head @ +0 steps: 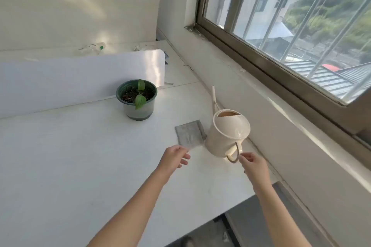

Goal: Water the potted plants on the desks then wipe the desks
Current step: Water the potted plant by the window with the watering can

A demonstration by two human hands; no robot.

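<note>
While the watering can (pixel 224 136) stands on the surface (pixel 80 156) at centre right, apart from the potted plant (pixel 137 99) further up, watering seems not begun, and the cloth (pixel 189 134) lies folded beside it. The left hand (pixel 174 158) is relaxed and empty. The right hand (pixel 252 163) touches the handle, but I cannot tell if it grips.

watering can (pixel 224 134): glossy cream plastic | cloth (pixel 189 134): grey, matt weave | desk (pixel 80 146): smooth white laminate

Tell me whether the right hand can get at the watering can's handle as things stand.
Probably yes. The right hand is just beside the handle of the can, which faces it, and nothing lies between them. The cloth sits on the can's other side, clear of that path.
</note>
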